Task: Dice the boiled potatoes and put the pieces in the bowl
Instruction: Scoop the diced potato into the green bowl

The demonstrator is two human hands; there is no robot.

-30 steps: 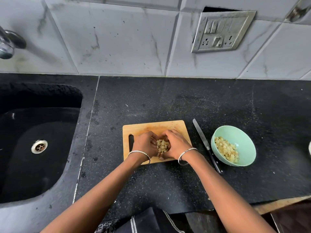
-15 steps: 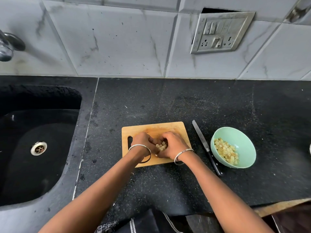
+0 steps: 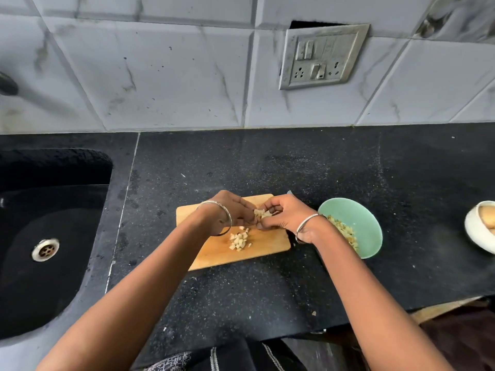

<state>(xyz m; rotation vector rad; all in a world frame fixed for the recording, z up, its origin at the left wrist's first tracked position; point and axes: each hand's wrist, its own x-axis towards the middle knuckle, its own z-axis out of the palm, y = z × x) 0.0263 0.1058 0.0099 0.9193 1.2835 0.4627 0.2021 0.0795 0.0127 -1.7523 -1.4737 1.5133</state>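
Scooping is the step in hand, I'd say: this batch looks cut and the dice are on their way off the board. Nearest me, the black speckled stone counter [image 3: 241, 295] carries a flat pale wooden cutting board [image 3: 214, 253], and on it lies a small loose heap of cream potato cubes [image 3: 239, 241], soft and crumbly-edged by the look of them. Over the board's far side the left hand [image 3: 233, 210] and right hand [image 3: 284, 215] meet at the fingertips, each grip curled in round a shared clutch of diced potato [image 3: 261, 213] between them.

Just right of the board stands the round glossy mint-green bowl [image 3: 367, 218], partly filled with dice. The next move calls for a short carry right over its rim, pressing lightly so the boiled cubes neither mash nor spill, then a return for the heap. Further right, a white bowl of whole potatoes [image 3: 479, 228] waits. Beyond, grey marbled wall tiles [image 3: 160, 76] carry a metal switch plate [image 3: 321, 57].
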